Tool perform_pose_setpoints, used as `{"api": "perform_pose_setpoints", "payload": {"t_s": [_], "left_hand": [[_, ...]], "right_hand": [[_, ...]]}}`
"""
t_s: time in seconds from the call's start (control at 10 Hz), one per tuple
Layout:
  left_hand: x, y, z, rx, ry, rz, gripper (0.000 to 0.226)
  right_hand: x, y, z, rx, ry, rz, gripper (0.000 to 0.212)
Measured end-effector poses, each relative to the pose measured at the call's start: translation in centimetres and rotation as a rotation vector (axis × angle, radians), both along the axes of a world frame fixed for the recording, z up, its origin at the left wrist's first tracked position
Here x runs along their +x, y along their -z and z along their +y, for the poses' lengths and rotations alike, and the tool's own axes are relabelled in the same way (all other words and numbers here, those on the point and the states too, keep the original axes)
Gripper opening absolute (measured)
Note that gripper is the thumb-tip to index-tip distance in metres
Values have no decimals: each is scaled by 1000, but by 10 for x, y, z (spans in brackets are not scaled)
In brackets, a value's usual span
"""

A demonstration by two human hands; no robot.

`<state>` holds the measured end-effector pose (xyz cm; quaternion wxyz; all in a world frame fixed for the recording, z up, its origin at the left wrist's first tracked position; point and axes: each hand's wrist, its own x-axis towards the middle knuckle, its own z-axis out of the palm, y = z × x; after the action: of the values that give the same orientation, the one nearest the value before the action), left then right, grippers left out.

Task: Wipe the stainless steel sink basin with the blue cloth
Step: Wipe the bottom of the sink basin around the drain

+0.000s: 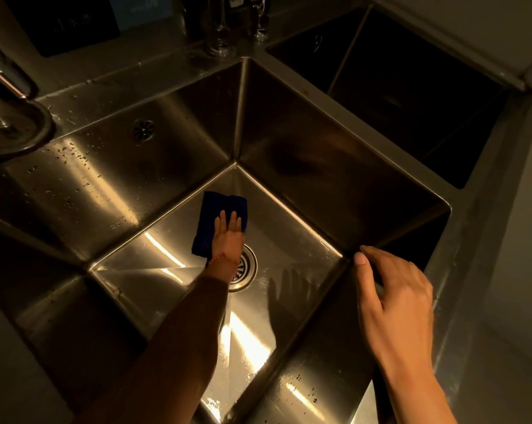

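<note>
Dim kitchen, warm low light, steel table (pixel 485 209) around a double sink. Main sink basin (pixel 289 240) is deep, square-cornered, shiny; water drops on the left wall and front right. Second basin (pixel 411 102) sits back right, dark. Round drain (pixel 247 267) is mid-floor.

Right hand (pixel 396 304) rests on the basin's right rim, fingers relaxed and loosely spread, holding nothing. Left hand (pixel 228 237) reaches down to the floor, fingers straight and flat, pressing on the blue cloth (pixel 220 218). Cloth lies folded flat on the basin floor, just behind-left of the drain, toward the back corner.

Judgement: cloth is soft, light, likely damp, so it'll slide easily on wet steel and bunch if pinched. Best handled with a flat palm on its middle. Corners need fingertip pressure.
</note>
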<state>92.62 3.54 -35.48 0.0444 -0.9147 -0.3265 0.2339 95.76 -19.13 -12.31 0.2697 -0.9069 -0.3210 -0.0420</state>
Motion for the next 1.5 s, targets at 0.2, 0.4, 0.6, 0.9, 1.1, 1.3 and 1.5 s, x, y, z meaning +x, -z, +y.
{"api": "perform_pose_setpoints", "payload": {"t_s": [0.2,0.4,0.6,0.9,1.1,1.3,1.5], "left_hand": [[13,5,-19,-40,65,-52,59],[4,4,-9,-48,33,-61,60],[-10,1,11,-9,-13,-1,64],[8,-2,-3,17,61,33,58],[14,1,-14,-46,193,-31,57],[4,-4,-1,-118,216,-70,55],[-2,-13,3,-154,-144,-209,63]], "right_hand": [[0,0,0,2,-4,0,50],[0,0,-1,16,-15,9,48],[0,-2,0,12,-14,9,49],[-1,-1,1,-19,-9,-17,51],[-1,-1,0,-5,-16,-9,51],[-1,-2,0,-1,-16,-1,50],[-1,-2,0,-3,-10,2,50]]}}
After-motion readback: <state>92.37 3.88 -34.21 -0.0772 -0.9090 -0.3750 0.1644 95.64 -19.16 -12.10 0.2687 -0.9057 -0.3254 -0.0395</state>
